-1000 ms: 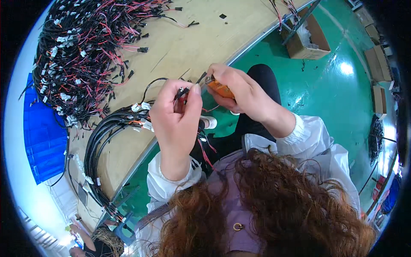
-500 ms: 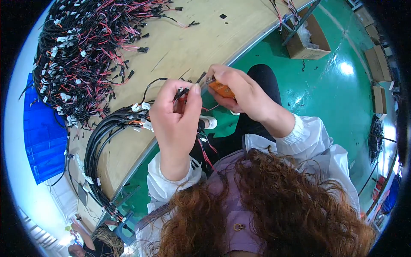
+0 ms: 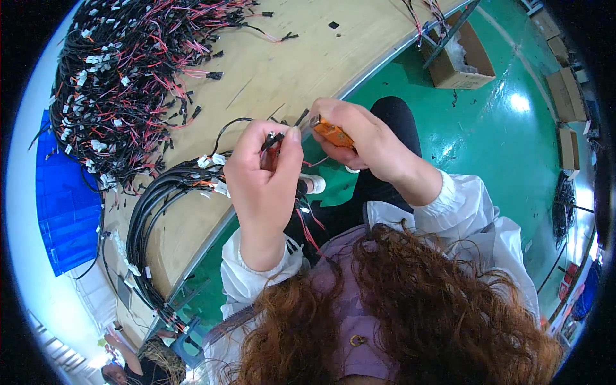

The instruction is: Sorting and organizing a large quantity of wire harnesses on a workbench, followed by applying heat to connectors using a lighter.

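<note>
Over the front edge of the table, my left hand (image 3: pixel 264 183) is closed, thumb against fingers, around the black ends of red and black wires (image 3: pixel 272 142). Some of these wires hang down below the hand, and a thin reddish strand runs toward my other hand. To its right, my right hand (image 3: pixel 366 138) grips an orange lighter (image 3: pixel 333 135), whose metal end points toward the held wire ends. A small gap separates the lighter from the wire ends. Its far side is hidden by my fingers.
A large heap of black and red cables (image 3: pixel 122 90) covers the left of the wooden table (image 3: pixel 289 70). A bundle of black cables (image 3: pixel 138 224) curves along its near side. A cardboard box (image 3: pixel 465 77) stands on the green floor. Another person (image 3: pixel 131 362) is at lower left.
My right hand has turned slightly, so more of the lighter's metal end and orange body shows. My left hand stays in place with the wire ends.
</note>
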### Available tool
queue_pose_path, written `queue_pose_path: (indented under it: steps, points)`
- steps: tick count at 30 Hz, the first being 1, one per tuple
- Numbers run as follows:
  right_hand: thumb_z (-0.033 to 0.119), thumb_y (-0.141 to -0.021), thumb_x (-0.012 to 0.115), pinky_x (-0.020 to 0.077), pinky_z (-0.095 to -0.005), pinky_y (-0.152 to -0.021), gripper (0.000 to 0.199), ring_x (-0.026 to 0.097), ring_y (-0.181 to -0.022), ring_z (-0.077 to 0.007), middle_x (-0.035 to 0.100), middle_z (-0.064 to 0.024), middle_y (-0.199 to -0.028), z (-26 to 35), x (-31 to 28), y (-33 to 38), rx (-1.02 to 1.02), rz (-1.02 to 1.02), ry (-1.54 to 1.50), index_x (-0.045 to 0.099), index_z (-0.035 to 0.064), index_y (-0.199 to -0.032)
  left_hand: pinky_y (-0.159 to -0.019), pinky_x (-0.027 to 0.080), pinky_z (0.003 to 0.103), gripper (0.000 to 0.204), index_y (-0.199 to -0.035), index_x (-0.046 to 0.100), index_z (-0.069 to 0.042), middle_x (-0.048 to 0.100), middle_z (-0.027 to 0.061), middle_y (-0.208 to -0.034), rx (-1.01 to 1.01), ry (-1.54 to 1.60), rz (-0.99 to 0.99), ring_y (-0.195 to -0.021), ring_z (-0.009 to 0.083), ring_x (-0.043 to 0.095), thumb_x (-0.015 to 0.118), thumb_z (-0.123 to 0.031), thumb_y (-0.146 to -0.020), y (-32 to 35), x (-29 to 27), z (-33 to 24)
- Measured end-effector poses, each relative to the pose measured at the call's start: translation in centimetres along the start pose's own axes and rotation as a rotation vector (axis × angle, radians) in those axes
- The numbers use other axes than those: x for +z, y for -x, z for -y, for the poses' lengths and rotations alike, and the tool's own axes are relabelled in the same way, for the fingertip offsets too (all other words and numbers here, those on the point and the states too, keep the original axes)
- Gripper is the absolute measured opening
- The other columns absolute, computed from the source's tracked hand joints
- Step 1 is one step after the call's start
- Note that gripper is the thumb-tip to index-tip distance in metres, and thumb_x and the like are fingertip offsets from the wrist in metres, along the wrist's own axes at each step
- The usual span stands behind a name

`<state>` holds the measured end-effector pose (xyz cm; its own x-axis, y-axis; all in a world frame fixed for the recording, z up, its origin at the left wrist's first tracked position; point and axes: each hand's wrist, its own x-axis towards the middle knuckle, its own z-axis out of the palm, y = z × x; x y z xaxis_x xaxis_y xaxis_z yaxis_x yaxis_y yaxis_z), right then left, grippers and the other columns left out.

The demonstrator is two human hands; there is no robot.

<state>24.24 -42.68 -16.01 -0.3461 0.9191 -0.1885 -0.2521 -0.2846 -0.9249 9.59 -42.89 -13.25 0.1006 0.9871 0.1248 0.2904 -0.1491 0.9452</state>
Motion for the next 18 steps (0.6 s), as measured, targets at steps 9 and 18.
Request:
queue_pose_path:
  steps: [9, 18]
  points:
    - [0.037, -0.086, 0.03, 0.018, -0.0192, -0.036, 0.035, 0.023, -0.039, -0.0044, 0.032, 0.0029, -0.048, 0.21, 0.24, 0.1, -0.048, -0.011, 0.002, 0.045, 0.0067, -0.079, -0.043, 0.026, 0.016, 0.008, -0.075, 0.051, 0.0, 0.046, -0.005, -0.058, -0.011, 0.037, 0.005, -0.052, -0.0011, 0.035, 0.055, -0.004, -0.08, 0.05, -0.06, -0.24]
    - [0.04, -0.086, 0.032, 0.0171, -0.0195, -0.035, 0.034, 0.023, -0.038, -0.0045, 0.031, 0.0028, -0.047, 0.12, -0.07, 0.01, 0.034, 0.012, -0.038, 0.044, 0.0093, -0.075, -0.044, 0.026, 0.016, 0.008, -0.075, 0.051, 0.0, 0.046, -0.0052, -0.057, -0.023, 0.02, 0.002, -0.051, -0.0011, 0.035, 0.056, -0.004, -0.08, 0.0, -0.21, -0.03]
